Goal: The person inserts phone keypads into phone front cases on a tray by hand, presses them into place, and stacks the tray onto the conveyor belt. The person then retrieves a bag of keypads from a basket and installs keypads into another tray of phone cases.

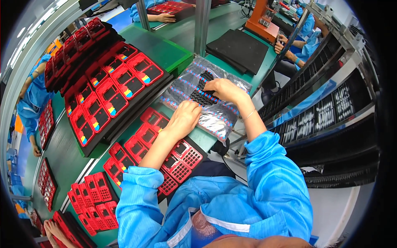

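A clear plastic bag (182, 89) with rows of blue and red marks lies flat in front of me. Small black keypad-like parts (202, 98) sit in a band across its middle. My right hand (225, 90) has its fingers curled down onto these parts; what its fingertips grip is hidden. At the bag's near left edge, my left hand (184, 119) is closed with fingers bent together, and I cannot make out what is in them. Under my left forearm, red phone-shaped housings (180, 159) lie in rows on a black tray, some with keypad holes.
Left of the bag stands a stack of black trays with red housings (111, 97) bearing coloured strips. Beyond it is a green box (182, 62). Black foam sheets (237, 50) lie past a metal post (202, 29). At right is a black rack (326, 111). Co-workers' hands (281, 44) appear nearby.
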{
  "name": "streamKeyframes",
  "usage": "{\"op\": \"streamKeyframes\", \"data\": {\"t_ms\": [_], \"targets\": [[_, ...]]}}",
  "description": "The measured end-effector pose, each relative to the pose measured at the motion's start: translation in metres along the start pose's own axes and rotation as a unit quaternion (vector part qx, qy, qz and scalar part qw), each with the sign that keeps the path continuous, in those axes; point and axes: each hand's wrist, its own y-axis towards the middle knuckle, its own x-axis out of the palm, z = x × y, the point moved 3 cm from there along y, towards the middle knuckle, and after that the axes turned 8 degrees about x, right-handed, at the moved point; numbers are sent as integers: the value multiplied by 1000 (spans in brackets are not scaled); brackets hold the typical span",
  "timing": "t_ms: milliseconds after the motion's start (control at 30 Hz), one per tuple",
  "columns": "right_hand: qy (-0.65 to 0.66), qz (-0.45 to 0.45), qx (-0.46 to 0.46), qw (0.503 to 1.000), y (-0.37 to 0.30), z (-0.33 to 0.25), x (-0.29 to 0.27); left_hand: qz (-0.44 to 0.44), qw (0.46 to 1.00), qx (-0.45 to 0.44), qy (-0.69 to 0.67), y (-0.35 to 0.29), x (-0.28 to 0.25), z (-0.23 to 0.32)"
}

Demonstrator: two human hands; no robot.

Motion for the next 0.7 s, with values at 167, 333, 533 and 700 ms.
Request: {"op": "streamKeyframes", "data": {"t_ms": [167, 333, 533, 700], "targets": [[-72, -46, 3, 996, 1, -24, -6, -22, 1000, -13, 3, -10, -31, 34], [-104, -59, -5, 993, 9, -23, -12, -57, 997, -18, -39, -14, -62, 92], [-174, -63, -31, 982, 5, -20, -8, -58, 992, -67, -86, -46, -94, 149], [-114, -48, -20, 992, 14, -11, -6, -37, 983, -119, -132, -71, -82, 177]]}}
